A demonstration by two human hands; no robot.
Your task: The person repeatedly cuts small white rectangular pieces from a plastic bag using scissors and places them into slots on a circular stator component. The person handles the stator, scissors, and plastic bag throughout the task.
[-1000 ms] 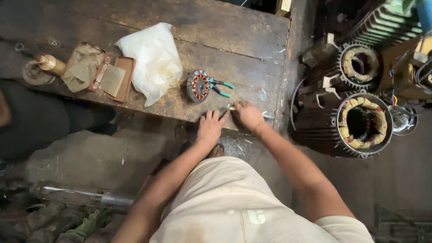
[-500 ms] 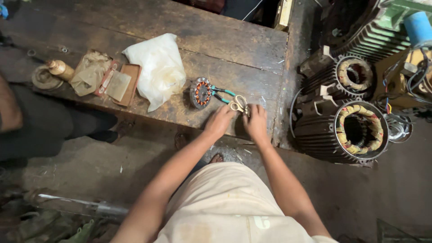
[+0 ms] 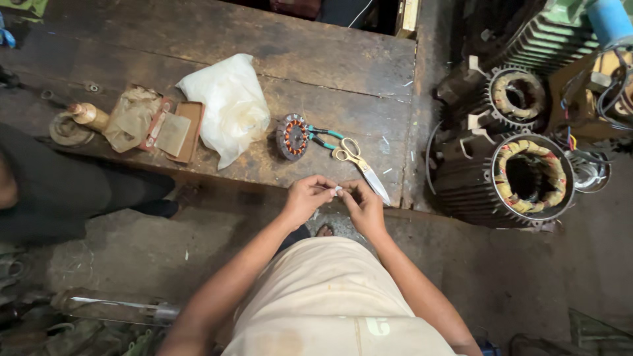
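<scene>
We are pinching a small white scrap [image 3: 337, 191] between the fingertips of both hands, just off the near edge of the wooden workbench [image 3: 217, 39]. What the scrap is made of we cannot tell; it is too small. Our left hand [image 3: 307, 198] is curling its fingers in from the left and nipping the scrap between thumb and forefinger, and our right hand [image 3: 364, 207] is meeting it from the right, fingers bent and pressed on the same scrap, so that the two hands are touching at the fingertips.

Just beyond our right hand, gold-handled scissors [image 3: 359, 165] are lying on the bench, blades closed and pointing toward the near edge. Beside their handles a tool with teal grips [image 3: 324, 138] is resting against a small round stator with copper windings [image 3: 293, 136]. Farther left a crumpled white plastic bag [image 3: 224, 105] is lying on the boards, next to a shallow brown tray [image 3: 179, 132] and a wad of brown paper [image 3: 132, 118].

To our right, off the bench, two large finned motor housings are standing with their windings showing: the nearer one [image 3: 521, 181] and a smaller one [image 3: 517, 95] behind it. At the left edge we are seeing another person's dark-clothed leg [image 3: 72, 191].
</scene>
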